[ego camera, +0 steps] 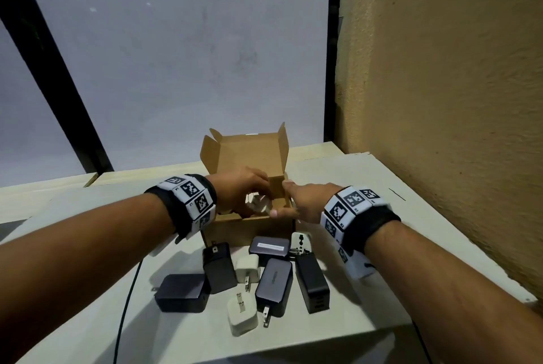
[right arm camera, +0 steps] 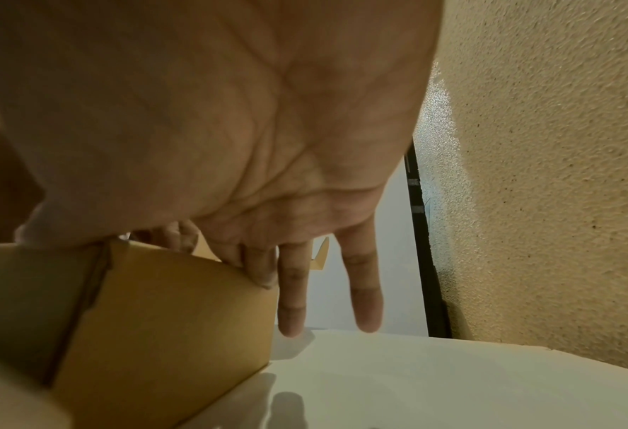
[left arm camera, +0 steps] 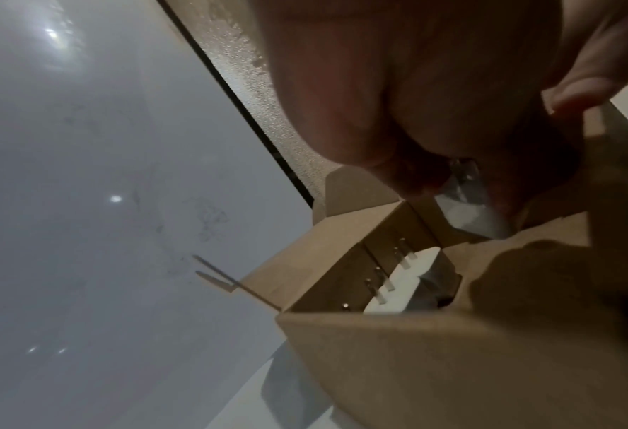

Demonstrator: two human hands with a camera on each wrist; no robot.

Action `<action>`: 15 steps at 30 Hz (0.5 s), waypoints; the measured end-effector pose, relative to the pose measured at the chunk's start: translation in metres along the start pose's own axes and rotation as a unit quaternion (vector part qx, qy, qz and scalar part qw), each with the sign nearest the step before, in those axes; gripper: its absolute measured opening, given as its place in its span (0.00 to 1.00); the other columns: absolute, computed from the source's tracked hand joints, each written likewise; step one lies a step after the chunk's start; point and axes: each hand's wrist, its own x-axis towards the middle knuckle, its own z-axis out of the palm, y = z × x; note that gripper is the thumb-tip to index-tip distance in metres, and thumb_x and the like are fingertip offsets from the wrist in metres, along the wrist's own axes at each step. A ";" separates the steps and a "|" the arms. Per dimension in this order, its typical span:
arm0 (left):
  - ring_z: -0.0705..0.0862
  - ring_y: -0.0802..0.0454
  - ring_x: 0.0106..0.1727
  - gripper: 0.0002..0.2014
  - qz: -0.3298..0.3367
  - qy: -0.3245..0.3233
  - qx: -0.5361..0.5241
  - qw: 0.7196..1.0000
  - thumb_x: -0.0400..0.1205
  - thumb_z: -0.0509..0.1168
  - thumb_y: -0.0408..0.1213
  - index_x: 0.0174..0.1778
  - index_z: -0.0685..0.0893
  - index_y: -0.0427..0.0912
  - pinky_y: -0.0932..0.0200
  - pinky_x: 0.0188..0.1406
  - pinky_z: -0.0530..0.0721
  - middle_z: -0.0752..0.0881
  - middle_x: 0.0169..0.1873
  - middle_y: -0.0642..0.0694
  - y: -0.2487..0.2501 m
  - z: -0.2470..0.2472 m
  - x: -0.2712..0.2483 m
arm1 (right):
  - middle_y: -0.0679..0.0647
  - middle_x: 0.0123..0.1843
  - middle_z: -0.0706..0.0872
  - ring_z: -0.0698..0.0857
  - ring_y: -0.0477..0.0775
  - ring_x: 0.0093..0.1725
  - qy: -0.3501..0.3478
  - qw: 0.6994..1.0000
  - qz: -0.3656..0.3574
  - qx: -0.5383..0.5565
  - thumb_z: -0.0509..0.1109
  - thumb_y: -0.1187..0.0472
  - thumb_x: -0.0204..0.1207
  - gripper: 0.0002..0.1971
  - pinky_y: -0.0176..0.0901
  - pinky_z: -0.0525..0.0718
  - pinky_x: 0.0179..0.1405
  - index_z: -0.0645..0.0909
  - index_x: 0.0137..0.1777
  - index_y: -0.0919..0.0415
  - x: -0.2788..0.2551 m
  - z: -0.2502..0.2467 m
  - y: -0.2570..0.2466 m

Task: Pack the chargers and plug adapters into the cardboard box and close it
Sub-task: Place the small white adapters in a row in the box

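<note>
On the pale desk (ego camera: 367,216) at frame centre, a small, light, rigid white charger (ego camera: 258,204) is pinched bodywise by the left hand (ego camera: 241,190) over the cardboard box (ego camera: 252,230), steadied by the straight-fingered right hand (ego camera: 305,202).

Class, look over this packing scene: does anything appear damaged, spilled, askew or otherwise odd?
Nothing stands out. The cardboard box stands open and intact on the table. The left hand lowers a white plug adapter into it while the right hand steadies its side. The unpacked chargers lie in a loose jumble, none visibly damaged.

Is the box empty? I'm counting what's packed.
No. The box already holds white plugs, prongs up; the left hand holds another.
</note>
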 end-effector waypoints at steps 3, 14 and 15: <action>0.80 0.56 0.58 0.25 0.033 -0.015 0.000 0.999 0.73 0.76 0.34 0.67 0.81 0.46 0.64 0.57 0.80 0.84 0.61 0.50 0.008 0.002 0.014 | 0.54 0.69 0.82 0.83 0.59 0.64 0.013 1.000 -0.009 0.017 0.57 0.24 0.69 0.39 0.58 0.78 0.64 0.64 0.73 0.49 0.004 0.003 0.003; 0.83 0.50 0.60 0.19 0.028 -0.048 -0.028 0.998 0.78 0.69 0.28 0.65 0.82 0.46 0.56 0.60 0.81 0.86 0.60 0.48 0.007 0.020 0.023 | 0.55 0.55 0.86 0.85 0.60 0.52 0.040 0.999 -0.027 0.006 0.54 0.25 0.71 0.36 0.51 0.77 0.47 0.65 0.65 0.54 0.005 0.010 0.008; 0.83 0.51 0.61 0.21 0.026 -0.046 -0.034 0.998 0.77 0.68 0.26 0.65 0.82 0.46 0.56 0.62 0.81 0.85 0.62 0.48 0.007 0.019 0.024 | 0.55 0.56 0.86 0.85 0.60 0.53 0.042 0.999 -0.027 0.008 0.54 0.24 0.70 0.37 0.52 0.79 0.49 0.65 0.66 0.54 0.006 0.011 0.008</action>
